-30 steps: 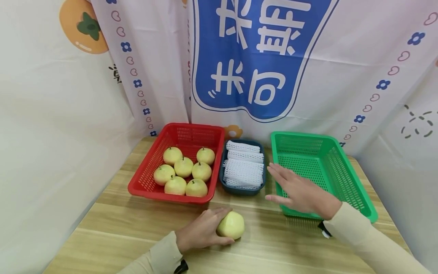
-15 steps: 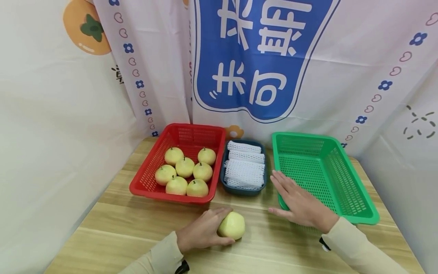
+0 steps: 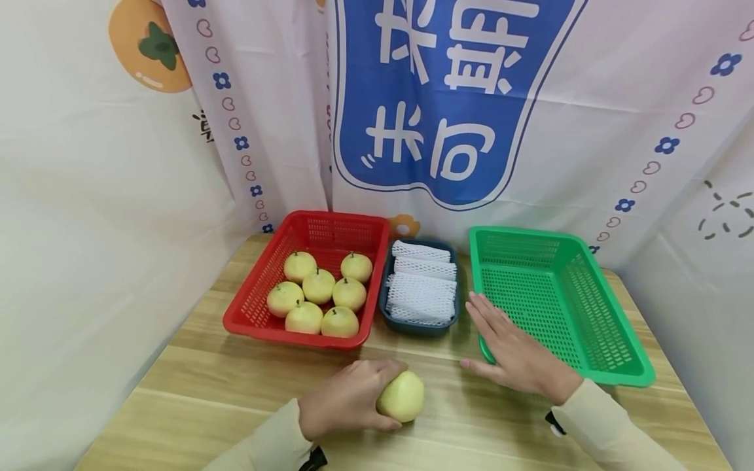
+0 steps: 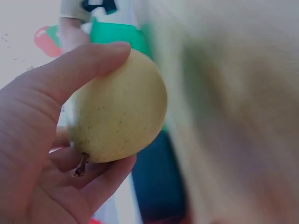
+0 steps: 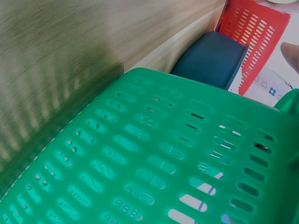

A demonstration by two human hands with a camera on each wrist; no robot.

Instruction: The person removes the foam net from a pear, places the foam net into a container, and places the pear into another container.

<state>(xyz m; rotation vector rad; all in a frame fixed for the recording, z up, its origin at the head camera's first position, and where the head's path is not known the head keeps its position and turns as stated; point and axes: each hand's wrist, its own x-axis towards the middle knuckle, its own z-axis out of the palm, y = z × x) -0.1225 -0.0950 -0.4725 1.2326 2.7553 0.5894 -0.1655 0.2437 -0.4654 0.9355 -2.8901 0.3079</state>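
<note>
My left hand (image 3: 347, 400) grips a round, pale yellow pear (image 3: 402, 396) at the front middle, in front of the red basket. In the left wrist view the thumb lies over the top of the pear (image 4: 119, 107) and the fingers curl beneath it, with its brown stem toward the palm. My right hand (image 3: 524, 356) holds nothing; its fingers are straight and its thumb is spread, over the near left corner of the green basket (image 3: 633, 375). The right wrist view mostly shows that basket's slotted wall (image 5: 154, 154), with a fingertip (image 5: 290, 55) at the right edge.
Several pears (image 3: 318, 286) lie in the red basket (image 3: 244, 330) at the back left. Between the two baskets stands a dark blue tub (image 3: 421, 330) holding white foam net sleeves (image 3: 421, 297). A printed cloth (image 3: 283, 131) hangs behind the wooden table (image 3: 194, 392).
The pear has turned a little in my left hand and shifted slightly toward the front. My right hand has come down somewhat since a second ago, then stayed nearly still.
</note>
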